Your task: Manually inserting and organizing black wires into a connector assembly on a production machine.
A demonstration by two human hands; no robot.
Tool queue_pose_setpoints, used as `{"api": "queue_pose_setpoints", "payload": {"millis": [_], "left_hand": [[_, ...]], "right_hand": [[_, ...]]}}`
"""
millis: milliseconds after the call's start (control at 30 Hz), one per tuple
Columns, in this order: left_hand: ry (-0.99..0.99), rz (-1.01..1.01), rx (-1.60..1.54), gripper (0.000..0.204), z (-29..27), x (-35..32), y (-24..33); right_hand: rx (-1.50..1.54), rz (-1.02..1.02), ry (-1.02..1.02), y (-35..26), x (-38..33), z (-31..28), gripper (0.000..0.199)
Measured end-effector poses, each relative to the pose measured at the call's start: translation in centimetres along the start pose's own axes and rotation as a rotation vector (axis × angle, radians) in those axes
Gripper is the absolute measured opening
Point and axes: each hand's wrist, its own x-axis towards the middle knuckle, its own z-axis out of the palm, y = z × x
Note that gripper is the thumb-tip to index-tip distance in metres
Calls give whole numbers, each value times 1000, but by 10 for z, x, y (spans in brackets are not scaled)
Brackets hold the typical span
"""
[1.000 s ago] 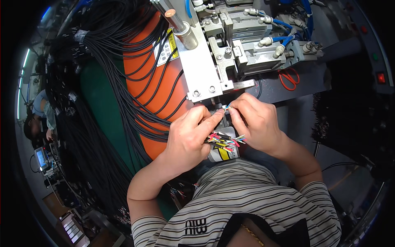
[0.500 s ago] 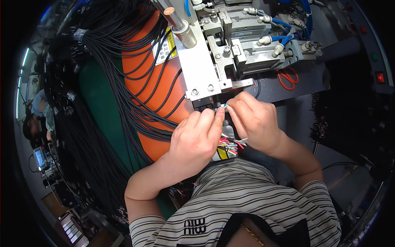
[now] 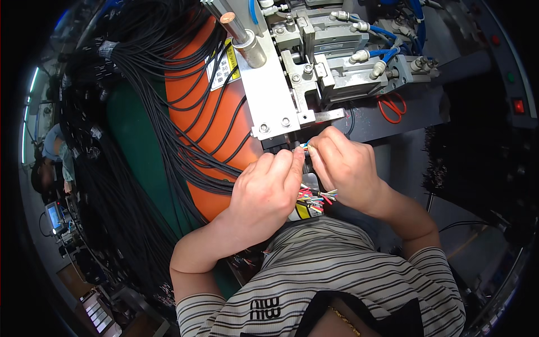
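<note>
My left hand [image 3: 265, 188] and my right hand [image 3: 346, 171] meet at the lower end of the metal fixture. Both pinch the thin coloured wires [image 3: 305, 147] of a cable end; blue, white and orange strands show between the fingertips. My left index finger lies stretched along the wires, with the thumb hidden below it. Thumb and index finger of my right hand close on the strand tips. Below the hands hangs a bunch of stripped cable ends [image 3: 314, 199] with red, white, yellow and green wires. My fingers partly cover the fixture's edge.
Many black cables [image 3: 168, 129] run over an orange surface [image 3: 193, 121] at left. A metal fixture plate [image 3: 269, 95] and pneumatic cylinders [image 3: 353, 73] with blue hoses stand ahead. Red-handled scissors [image 3: 391, 108] lie on the grey table [image 3: 415, 115]. Another person [image 3: 53, 149] is at far left.
Both hands stay pinched at the wires, with only slight finger movement. The fixture sits a touch further left in view.
</note>
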Motion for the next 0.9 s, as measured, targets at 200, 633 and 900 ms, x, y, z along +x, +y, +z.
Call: {"api": "queue_pose_setpoints", "payload": {"millis": [200,633,900], "left_hand": [[-28,-21,-48,42,-2,-1,-4],[-26,0,-6,37,-3,4,-2],[23,57,-3,38,2,4,-9]], "right_hand": [[31,1,14,1,-2,2,8],[-72,-38,-121,-1,10,-11,10],[17,-5,-81,7,6,-5,9]]}}
